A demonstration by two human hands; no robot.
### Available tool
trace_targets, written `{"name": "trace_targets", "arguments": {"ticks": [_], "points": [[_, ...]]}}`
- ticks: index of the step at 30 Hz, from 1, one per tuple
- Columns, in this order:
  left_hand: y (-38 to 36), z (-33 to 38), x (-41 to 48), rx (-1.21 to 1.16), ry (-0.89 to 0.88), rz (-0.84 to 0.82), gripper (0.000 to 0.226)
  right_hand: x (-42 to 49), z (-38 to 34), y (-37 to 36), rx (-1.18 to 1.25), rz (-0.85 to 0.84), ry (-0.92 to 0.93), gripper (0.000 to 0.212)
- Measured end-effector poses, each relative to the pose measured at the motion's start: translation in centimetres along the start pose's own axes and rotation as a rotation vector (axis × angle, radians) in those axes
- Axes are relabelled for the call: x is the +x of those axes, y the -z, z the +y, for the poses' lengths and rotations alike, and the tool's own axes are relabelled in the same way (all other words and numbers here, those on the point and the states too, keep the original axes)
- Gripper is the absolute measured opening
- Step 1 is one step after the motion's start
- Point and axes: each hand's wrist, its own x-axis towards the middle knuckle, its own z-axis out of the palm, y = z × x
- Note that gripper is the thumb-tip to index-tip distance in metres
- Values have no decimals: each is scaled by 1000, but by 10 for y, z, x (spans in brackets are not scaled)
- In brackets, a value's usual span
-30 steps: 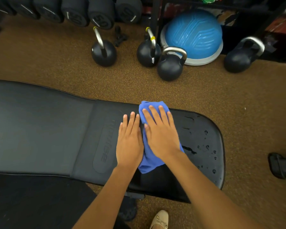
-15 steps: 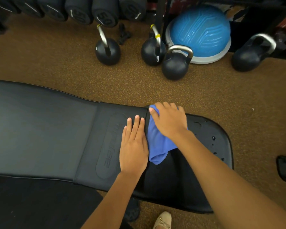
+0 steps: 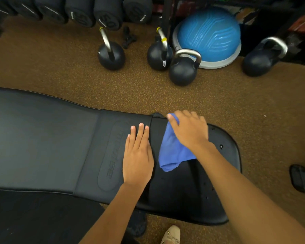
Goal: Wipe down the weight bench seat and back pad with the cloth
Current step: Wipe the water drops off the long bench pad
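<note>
Right hand [image 3: 188, 132] apparently grips blue cloth [image 3: 173, 152] on seat [image 3: 183, 194].

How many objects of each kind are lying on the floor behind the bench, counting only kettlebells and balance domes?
Kettlebells: 4
Blue balance dome: 1
Total: 5

Kettlebells [image 3: 182, 70], blue balance dome [image 3: 209, 35] (on floor [image 3: 51, 67]).

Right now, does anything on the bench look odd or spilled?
Yes. A few water drops sit on the seat, right of the cloth under the right hand; that part is unwiped.
</note>
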Motion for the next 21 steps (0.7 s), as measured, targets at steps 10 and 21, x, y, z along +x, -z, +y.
{"name": "trace_targets", "arguments": {"ticks": [10,21], "points": [[0,1,0,7,10,7,51,-21,-1,-7,-55,123,-41,56],[-1,1,0,27,15,1,52,-55,47,-6,2,289,-345,46]]}}
